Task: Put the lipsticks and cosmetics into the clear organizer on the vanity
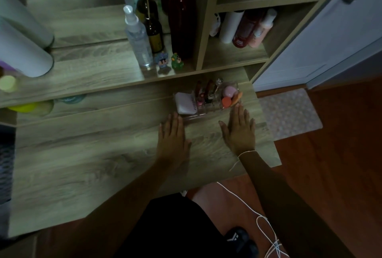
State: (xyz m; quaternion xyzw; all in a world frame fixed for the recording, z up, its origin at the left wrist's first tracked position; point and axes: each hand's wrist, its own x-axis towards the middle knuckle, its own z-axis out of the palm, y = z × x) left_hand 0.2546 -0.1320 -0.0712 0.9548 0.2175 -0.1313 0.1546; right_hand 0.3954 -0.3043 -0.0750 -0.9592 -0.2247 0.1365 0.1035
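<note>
The clear organizer [192,118] stands on the wooden vanity [93,154] near its right end. Inside it lie a white compact [185,103], several upright lipsticks [206,91], a pink round sponge [229,91], an orange-red round jar [226,102] and an orange sponge [236,98]. My left hand [172,135] rests flat on the vanity, fingers spread, fingertips at the organizer's front left corner. Flat beside it lies my right hand [239,131], its fingertips touching the organizer's front right corner. Neither hand holds anything.
On the raised shelf behind stand a clear spray bottle [137,36], a brown bottle [154,32], a dark red bottle [182,22] and two small figurines [169,62]. A white cylinder [22,49] lies at left. Bottles [248,27] fill the right cubby. A white cord [260,216] hangs from my right wrist.
</note>
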